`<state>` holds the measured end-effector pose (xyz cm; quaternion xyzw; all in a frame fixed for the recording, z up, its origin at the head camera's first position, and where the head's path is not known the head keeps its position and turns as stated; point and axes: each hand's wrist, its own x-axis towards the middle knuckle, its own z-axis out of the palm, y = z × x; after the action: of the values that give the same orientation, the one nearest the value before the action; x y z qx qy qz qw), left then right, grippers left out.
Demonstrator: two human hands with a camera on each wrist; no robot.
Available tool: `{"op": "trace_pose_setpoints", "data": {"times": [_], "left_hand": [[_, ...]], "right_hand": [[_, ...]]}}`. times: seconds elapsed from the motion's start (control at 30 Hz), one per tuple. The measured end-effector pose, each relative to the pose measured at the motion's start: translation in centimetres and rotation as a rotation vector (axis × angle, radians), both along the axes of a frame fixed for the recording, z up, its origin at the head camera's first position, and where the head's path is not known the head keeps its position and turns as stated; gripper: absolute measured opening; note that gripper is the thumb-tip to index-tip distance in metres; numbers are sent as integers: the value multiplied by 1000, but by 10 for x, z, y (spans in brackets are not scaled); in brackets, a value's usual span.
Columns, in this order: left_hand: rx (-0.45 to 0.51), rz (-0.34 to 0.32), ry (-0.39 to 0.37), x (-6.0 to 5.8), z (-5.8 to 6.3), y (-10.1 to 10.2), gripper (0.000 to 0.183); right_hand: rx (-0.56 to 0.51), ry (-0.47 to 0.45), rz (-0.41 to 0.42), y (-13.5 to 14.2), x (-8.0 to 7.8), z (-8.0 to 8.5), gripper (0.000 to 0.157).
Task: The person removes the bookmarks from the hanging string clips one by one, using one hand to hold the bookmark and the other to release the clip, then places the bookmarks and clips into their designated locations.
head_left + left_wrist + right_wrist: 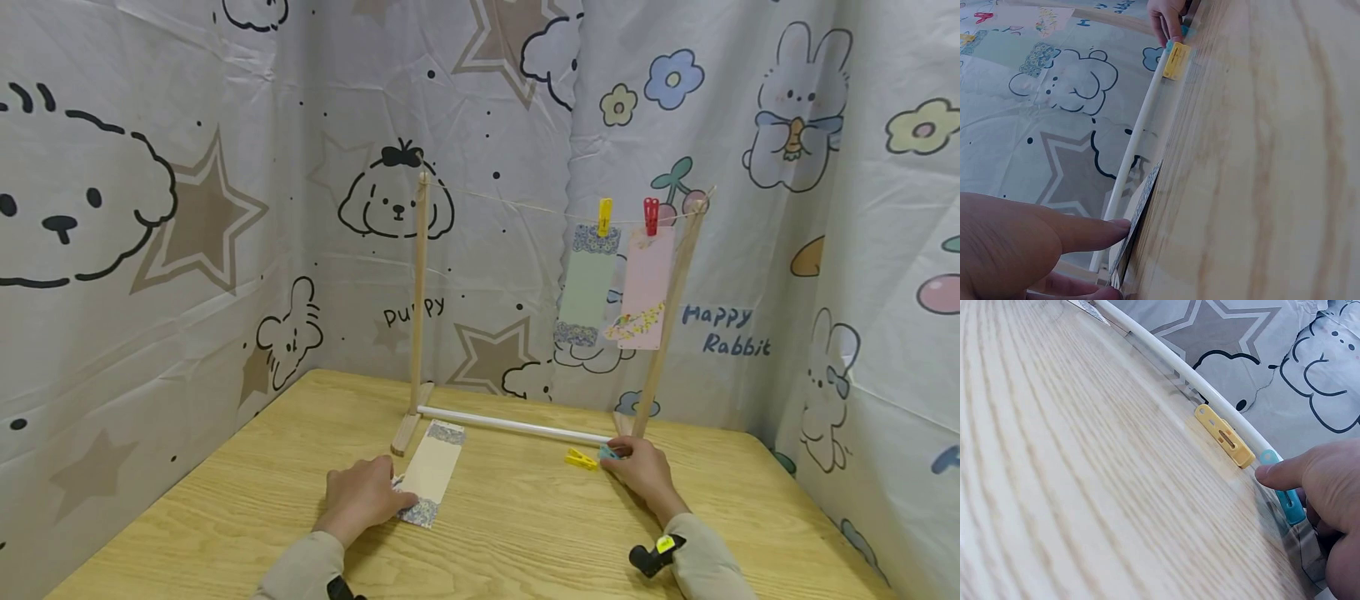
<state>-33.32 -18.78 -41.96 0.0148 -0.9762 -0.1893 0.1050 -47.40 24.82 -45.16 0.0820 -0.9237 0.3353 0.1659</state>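
At the left, my left hand pinches the near left edge of a cream paper card with blue patterned ends. In the left wrist view, the card appears edge-on between thumb and fingers, close to the tabletop. My right hand is by the foot of the right post, its thumb and fingers on a blue clothespin. Partly covered by that hand, the clothespin lies beside a yellow clothespin on the table.
A wooden frame with a left post, right post and white bottom bar stands behind the hands. From its string hang a green card under a yellow clip and a pink card under a red clip.
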Motion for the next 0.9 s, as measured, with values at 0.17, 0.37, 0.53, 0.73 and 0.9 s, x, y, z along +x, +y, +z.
{"op": "trace_pose_setpoints", "data": {"times": [0.17, 0.37, 0.53, 0.73, 0.9], "left_hand": [[-4, -7, 4, -1, 0, 1, 45], [-10, -16, -2, -1, 0, 0, 45], [-14, -28, -6, 0, -1, -1, 45], [-21, -27, -13, -1, -1, -1, 45], [-19, -27, -14, 0, -2, -1, 45]], "right_hand": [[-4, -1, -6, 0, 1, 0, 34], [3, 2, 12, 1, 1, 1, 37], [10, -5, 24, 0, 0, 1, 35], [23, -6, 42, 1, 0, 1, 33], [17, -17, 45, 1, 0, 1, 34]]}}
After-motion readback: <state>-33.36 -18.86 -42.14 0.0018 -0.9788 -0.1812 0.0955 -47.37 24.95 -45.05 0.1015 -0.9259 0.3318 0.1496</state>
